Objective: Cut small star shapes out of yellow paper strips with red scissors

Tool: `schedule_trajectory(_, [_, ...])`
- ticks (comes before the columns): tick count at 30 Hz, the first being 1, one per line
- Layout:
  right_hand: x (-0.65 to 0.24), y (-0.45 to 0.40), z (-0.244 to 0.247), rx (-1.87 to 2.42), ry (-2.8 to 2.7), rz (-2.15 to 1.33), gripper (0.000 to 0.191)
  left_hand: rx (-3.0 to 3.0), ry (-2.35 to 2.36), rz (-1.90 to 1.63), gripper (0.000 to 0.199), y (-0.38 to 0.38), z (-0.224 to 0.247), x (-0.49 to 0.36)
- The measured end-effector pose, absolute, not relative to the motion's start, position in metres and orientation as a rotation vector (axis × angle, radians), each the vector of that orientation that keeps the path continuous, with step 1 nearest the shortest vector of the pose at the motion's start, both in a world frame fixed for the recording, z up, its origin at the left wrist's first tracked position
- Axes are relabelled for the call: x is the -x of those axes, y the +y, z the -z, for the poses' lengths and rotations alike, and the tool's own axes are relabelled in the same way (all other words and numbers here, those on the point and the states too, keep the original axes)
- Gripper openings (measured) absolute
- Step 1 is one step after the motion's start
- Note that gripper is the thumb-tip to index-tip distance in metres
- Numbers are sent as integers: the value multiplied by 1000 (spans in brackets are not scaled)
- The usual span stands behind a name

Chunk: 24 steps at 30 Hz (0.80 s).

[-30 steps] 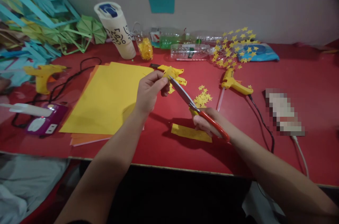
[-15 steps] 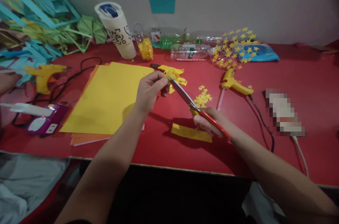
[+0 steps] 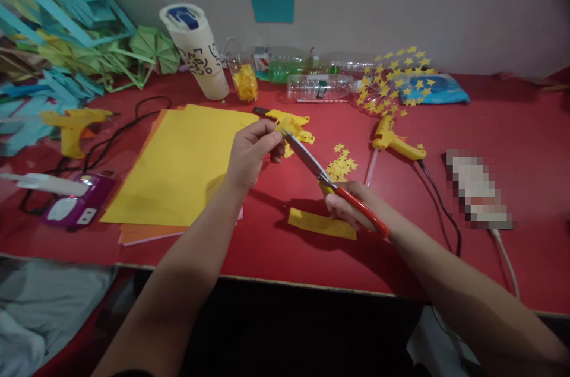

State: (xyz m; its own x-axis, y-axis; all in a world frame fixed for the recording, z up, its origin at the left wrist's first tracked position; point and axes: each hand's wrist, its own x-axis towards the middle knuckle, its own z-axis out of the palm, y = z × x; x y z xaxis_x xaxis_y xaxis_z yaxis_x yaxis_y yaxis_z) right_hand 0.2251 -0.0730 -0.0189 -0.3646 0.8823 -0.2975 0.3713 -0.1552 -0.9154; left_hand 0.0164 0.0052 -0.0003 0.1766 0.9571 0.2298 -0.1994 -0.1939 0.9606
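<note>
My left hand (image 3: 256, 148) pinches a small piece of yellow paper (image 3: 289, 124) between thumb and fingers. Red-handled scissors (image 3: 307, 157) are gripped in my right hand (image 3: 351, 205), their blade tips touching the paper close to my left fingertips. Just beyond the scissors lies a heap of small yellow paper stars (image 3: 341, 164). A yellow paper strip (image 3: 321, 224) rests on the red table below my right hand. Behind my left hand are a yellow cutter knife (image 3: 287, 117) and yellow scraps, partly hidden.
Yellow sheets (image 3: 178, 169) lie stacked at left, beside a yellow glue gun (image 3: 73, 127) and a purple power socket (image 3: 82, 205). Another glue gun (image 3: 396, 142) and a corded, blurred-out device (image 3: 478, 190) lie right. Plastic bottles (image 3: 320, 87) and a white tumbler (image 3: 198, 53) line the back.
A hand at the far left edge has gone out of view. My hands, the paper and the scissors stay almost exactly where they were.
</note>
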Motion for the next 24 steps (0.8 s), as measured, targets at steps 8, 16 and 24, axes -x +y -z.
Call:
schedule_trajectory(8, [-224, -74, 11, 1447, -1641, -1571, 47, -1340, 845, -1274, 12, 7, 1, -13])
schedule_trajectory(16, [-225, -75, 3, 1428, -1623, -1585, 48, -1338, 811, -1253, 14, 9, -1, -9])
schedule_trajectory(24, [-224, -75, 2, 1449, -1611, -1577, 54, -1323, 813, -1272, 12, 8, -1, -10])
